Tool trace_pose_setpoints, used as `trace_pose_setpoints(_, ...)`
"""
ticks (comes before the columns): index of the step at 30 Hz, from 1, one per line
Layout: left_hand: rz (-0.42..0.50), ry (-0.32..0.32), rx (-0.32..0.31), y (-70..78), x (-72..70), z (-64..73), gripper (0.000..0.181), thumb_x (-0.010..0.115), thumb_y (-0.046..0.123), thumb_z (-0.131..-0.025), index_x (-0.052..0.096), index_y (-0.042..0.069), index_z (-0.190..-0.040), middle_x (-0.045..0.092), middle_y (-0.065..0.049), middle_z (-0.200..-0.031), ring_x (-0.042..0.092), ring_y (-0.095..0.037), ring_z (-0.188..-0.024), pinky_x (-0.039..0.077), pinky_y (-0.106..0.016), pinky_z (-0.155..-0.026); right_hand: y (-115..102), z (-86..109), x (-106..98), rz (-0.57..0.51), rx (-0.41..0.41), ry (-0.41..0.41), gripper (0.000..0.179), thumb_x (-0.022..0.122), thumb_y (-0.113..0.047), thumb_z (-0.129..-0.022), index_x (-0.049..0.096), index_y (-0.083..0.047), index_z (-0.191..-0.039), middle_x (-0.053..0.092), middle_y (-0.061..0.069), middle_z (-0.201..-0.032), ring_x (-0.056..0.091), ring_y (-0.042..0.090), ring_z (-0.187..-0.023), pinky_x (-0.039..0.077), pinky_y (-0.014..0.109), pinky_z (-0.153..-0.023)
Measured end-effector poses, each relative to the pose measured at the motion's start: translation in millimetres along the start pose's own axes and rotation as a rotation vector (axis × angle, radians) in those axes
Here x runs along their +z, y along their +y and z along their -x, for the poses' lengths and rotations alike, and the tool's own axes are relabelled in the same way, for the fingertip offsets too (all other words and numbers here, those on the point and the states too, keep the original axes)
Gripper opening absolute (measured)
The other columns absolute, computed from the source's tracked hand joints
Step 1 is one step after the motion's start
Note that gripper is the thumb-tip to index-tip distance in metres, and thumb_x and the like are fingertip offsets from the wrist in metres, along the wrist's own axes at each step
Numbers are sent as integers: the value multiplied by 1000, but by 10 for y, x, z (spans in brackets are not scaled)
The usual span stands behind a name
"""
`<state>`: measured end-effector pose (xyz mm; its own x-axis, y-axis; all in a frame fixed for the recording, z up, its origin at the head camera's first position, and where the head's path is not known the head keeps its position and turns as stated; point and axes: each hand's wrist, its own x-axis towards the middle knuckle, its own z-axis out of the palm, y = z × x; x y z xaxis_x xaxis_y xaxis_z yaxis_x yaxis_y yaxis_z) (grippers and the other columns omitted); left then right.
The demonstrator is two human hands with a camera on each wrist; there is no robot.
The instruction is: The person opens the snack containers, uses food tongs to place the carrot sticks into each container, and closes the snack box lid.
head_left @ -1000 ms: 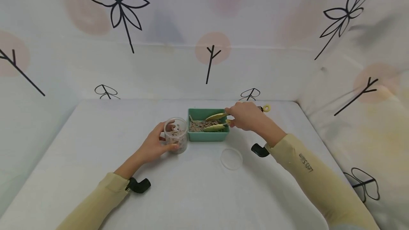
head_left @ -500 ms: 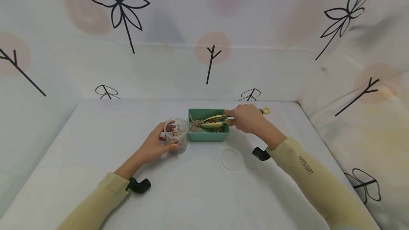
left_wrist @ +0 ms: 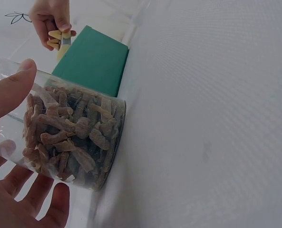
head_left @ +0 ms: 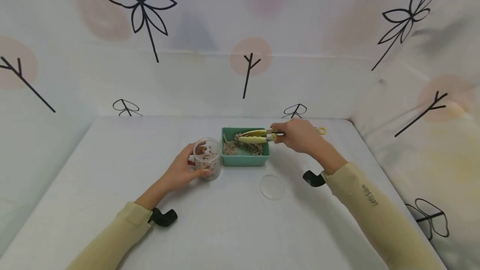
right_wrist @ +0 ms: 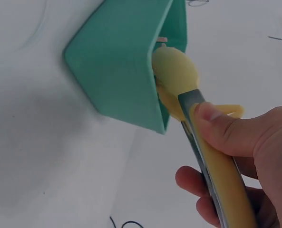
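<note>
My left hand point(head_left: 183, 171) holds a clear round jar point(left_wrist: 114, 114), its fingers and thumb around the side. Short, crinkled brown dried pieces point(left_wrist: 69, 133) fill much of the jar, which stands upright against the left end of a green rectangular box point(head_left: 245, 161). My right hand point(head_left: 300, 136) grips metal tongs with yellow tips and handle covers point(right_wrist: 221, 175). The tongs' arms are squeezed nearly together, their tips over the box's opening, and a small bit of brown piece point(right_wrist: 162, 40) shows at the tips. More brown pieces point(head_left: 229, 148) lie in the box, with its green floor showing between them.
A clear round lid point(head_left: 272, 187) lies flat on the white table in front of the box. A black camera mount point(head_left: 163, 218) sticks out from the left wrist, another point(head_left: 314, 178) from the right. A patterned cloth backdrop point(head_left: 202, 82) rises behind the table.
The tongs, spread wide down in the box earlier, have been squeezed together and raised toward its back edge. My right hand has shifted right. The left hand and jar have stayed put.
</note>
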<state>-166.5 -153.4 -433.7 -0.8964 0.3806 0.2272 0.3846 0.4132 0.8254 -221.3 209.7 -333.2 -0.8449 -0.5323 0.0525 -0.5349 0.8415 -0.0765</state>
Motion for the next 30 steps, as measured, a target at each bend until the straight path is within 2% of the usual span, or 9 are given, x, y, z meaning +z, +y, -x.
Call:
trace_pose_setpoints(5,1,-8,-2,263,-63,51,79,82,4,-82,37,-4,-147,50,-24,-135,51,-37,-120,48,-54,-89,-5,33,-72,-63,8,30,37,78,-23,-88,69,-10,-121,72,0,-90,57,11,-63,45,31,-55)
trace_pose_setpoints(7,0,-10,-1,320,-80,65,78,81,5,-82,38,-4,-147,50,-24,-135,51,-38,-120,48,-55,-90,-22,49,-105,-86,7,41,37,78,-22,-88,69,-9,-122,72,1,-91,57,12,-65,46,31,-57)
trace_pose_setpoints(12,5,-8,-8,337,-84,73,79,82,5,-82,38,-3,-147,50,-24,-135,50,-38,-120,47,-57,-90,-42,71,-137,-145,6,62,39,78,-21,-88,69,-9,-123,72,2,-94,57,12,-66,48,32,-60)
trace_pose_setpoints(22,17,-12,-8,299,-70,63,79,82,5,-82,38,-4,-147,49,-24,-135,50,-39,-121,47,-57,-89,37,99,-32,-253,-31,86,34,80,-18,-86,71,-10,-118,72,-1,-95,59,11,-72,49,33,-64)
trace_pose_setpoints(30,23,-9,-11,320,-78,71,77,82,5,-82,39,-5,-146,50,-25,-133,51,-38,-119,47,-57,-90,57,134,-99,-315,-6,103,43,78,-18,-88,67,-7,-128,73,7,-105,62,13,-75,51,33,-65)
